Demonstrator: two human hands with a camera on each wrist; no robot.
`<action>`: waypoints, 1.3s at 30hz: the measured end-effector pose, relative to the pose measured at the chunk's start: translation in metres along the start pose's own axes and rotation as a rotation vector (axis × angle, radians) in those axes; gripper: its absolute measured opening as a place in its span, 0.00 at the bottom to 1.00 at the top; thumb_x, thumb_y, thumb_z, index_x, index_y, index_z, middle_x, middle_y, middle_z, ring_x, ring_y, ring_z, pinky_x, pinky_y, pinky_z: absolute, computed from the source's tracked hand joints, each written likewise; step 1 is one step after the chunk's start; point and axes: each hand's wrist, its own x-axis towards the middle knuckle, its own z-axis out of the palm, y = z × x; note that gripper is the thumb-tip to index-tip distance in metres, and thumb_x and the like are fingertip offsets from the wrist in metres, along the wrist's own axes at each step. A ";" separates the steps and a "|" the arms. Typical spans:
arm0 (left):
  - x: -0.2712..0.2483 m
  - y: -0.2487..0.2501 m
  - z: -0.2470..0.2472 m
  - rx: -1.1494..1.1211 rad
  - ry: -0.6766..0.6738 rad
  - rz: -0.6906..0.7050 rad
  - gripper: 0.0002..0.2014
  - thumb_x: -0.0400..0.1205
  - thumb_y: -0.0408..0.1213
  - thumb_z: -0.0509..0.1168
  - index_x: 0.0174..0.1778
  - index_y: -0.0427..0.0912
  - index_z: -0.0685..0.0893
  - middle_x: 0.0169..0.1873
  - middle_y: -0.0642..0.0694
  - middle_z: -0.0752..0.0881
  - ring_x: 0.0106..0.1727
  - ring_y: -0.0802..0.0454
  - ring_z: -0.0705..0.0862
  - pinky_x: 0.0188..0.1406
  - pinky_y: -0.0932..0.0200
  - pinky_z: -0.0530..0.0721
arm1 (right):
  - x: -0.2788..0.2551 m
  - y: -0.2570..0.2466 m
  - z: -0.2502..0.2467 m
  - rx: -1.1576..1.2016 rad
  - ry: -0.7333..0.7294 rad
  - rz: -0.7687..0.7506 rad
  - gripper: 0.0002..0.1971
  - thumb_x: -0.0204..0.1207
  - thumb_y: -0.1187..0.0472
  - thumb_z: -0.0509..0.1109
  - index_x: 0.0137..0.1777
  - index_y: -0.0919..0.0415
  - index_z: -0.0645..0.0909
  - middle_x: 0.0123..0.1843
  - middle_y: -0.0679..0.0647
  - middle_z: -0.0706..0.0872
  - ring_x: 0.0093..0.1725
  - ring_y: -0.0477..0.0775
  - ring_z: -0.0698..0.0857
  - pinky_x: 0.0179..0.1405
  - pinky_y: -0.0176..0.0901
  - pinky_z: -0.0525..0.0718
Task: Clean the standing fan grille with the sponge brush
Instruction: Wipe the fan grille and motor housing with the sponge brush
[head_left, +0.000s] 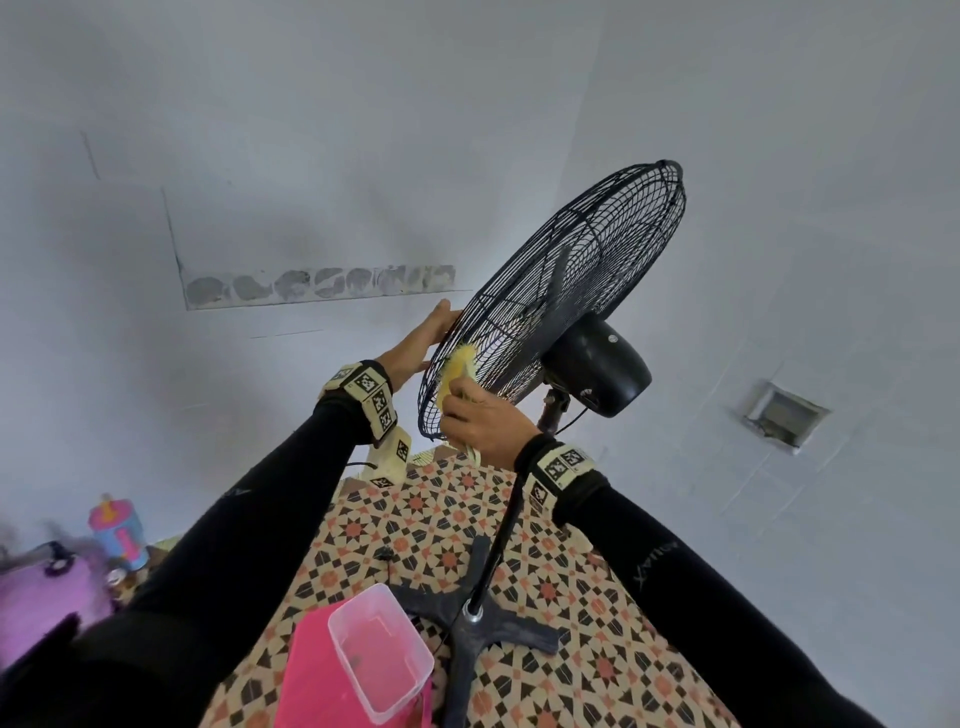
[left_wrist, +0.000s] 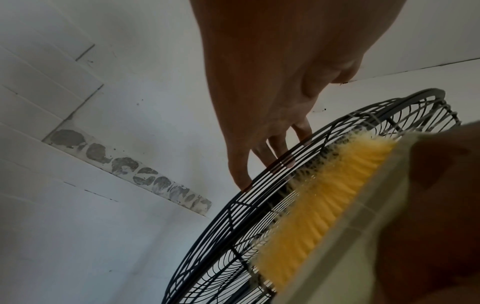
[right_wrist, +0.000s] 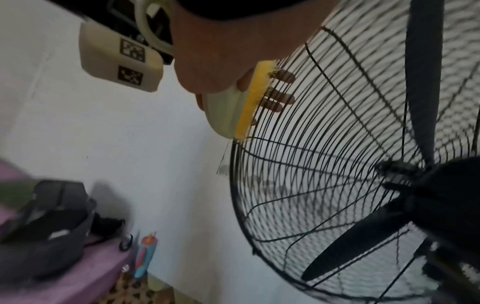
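Observation:
The black standing fan grille (head_left: 571, 280) tilts up in front of the white wall. My left hand (head_left: 423, 335) grips its left rim; the fingers (left_wrist: 259, 156) hook over the rim and show through the wires (right_wrist: 284, 98). My right hand (head_left: 485, 418) grips the brush (head_left: 457, 371), a pale body with yellow bristles (left_wrist: 324, 195). The bristles press against the rear grille wires near the lower left rim (right_wrist: 249, 102), just below the left fingers. Dark specks sit in the bristle tips.
The fan's motor housing (head_left: 597, 364), pole and cross base (head_left: 478, 629) stand on a patterned floor. A clear tub on a pink container (head_left: 382, 649) sits beside the base. A purple surface (head_left: 31, 597) with a bag and a bottle (head_left: 117, 530) lies at the left.

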 end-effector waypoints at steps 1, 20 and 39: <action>0.000 0.001 -0.001 -0.003 0.004 -0.006 0.34 0.89 0.69 0.38 0.85 0.59 0.71 0.83 0.57 0.74 0.84 0.58 0.68 0.85 0.33 0.59 | 0.004 -0.004 0.003 -0.014 0.010 0.000 0.02 0.75 0.62 0.75 0.46 0.59 0.86 0.51 0.56 0.86 0.62 0.62 0.74 0.65 0.53 0.76; 0.002 -0.005 -0.002 0.033 -0.006 -0.015 0.36 0.87 0.73 0.37 0.86 0.62 0.69 0.85 0.59 0.70 0.86 0.59 0.64 0.85 0.32 0.58 | -0.015 -0.019 0.034 0.141 -0.034 0.065 0.23 0.73 0.68 0.70 0.69 0.59 0.83 0.60 0.61 0.85 0.69 0.64 0.69 0.57 0.61 0.89; -0.005 -0.002 0.012 0.006 0.022 0.000 0.31 0.91 0.66 0.39 0.87 0.60 0.68 0.82 0.61 0.72 0.78 0.69 0.70 0.78 0.50 0.66 | -0.020 -0.030 0.027 0.268 0.619 0.608 0.20 0.88 0.55 0.67 0.78 0.58 0.79 0.82 0.58 0.75 0.86 0.67 0.65 0.81 0.62 0.72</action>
